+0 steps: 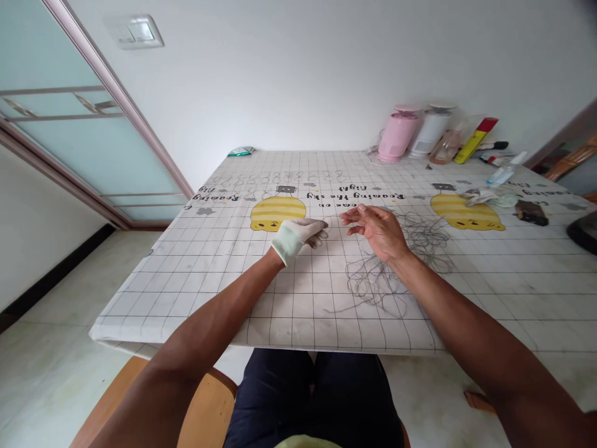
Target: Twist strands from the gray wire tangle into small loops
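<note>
Gray cord tangle [377, 282], no clear long axis, is spread beneath nearer right hand [377, 231] and wrist; gloved left hand [304, 234] is held apart; grips cannot be told.

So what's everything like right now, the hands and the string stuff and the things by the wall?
Left hand: gloved, fingers bent inward; grip unclear.
Right hand: bare, fingers loosely curled; grip unclear.
Grey strand: loosely tangled.
Small grey loops: laid out in rows.
Tablecloth: spread over the table.
Pink device: standing.
White device: standing, beside the pink one.
Yellow can: red top on.
</note>
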A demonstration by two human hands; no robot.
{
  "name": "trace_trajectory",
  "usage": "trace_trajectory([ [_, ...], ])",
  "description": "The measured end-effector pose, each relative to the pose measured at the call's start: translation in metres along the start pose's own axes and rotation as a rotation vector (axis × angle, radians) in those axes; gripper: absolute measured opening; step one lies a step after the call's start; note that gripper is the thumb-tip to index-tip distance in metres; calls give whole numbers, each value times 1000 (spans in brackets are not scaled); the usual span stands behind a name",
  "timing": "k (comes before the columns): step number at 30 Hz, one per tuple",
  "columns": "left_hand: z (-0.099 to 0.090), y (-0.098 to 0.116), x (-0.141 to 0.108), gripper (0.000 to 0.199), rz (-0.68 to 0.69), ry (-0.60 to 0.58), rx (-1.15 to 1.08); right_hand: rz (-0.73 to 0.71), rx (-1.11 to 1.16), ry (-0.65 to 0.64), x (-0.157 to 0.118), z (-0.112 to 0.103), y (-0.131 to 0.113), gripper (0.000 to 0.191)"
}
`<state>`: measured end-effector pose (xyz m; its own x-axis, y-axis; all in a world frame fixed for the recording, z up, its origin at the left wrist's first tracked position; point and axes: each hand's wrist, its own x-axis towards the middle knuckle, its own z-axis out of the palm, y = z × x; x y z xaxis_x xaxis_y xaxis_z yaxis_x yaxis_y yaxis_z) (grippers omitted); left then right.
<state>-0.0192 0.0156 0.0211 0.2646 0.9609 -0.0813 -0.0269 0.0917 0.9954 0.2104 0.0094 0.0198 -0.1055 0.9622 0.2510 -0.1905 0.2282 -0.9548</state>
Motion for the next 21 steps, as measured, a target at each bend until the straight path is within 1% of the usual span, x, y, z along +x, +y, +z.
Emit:
trace_trajectory([
  [5, -1, 5, 0, 15, -22, 13, 54, -70, -37, -51, -4, 6, -3, 41],
  [8, -3, 7, -1, 16, -32, -7, 88, -129, -94, -68, -6, 9, -4, 40],
  [11, -7, 8, -2, 15, -7, -35, 127, -158, -126, -85, -7, 9, -5, 41],
  [16, -17, 13, -5, 15, 61, -114, 231, -151, -160, -139, -8, 6, -8, 42],
  [21, -18, 18, -8, 13, 49, -167, 274, -135, -196, -210, -9, 1, -12, 41],
])
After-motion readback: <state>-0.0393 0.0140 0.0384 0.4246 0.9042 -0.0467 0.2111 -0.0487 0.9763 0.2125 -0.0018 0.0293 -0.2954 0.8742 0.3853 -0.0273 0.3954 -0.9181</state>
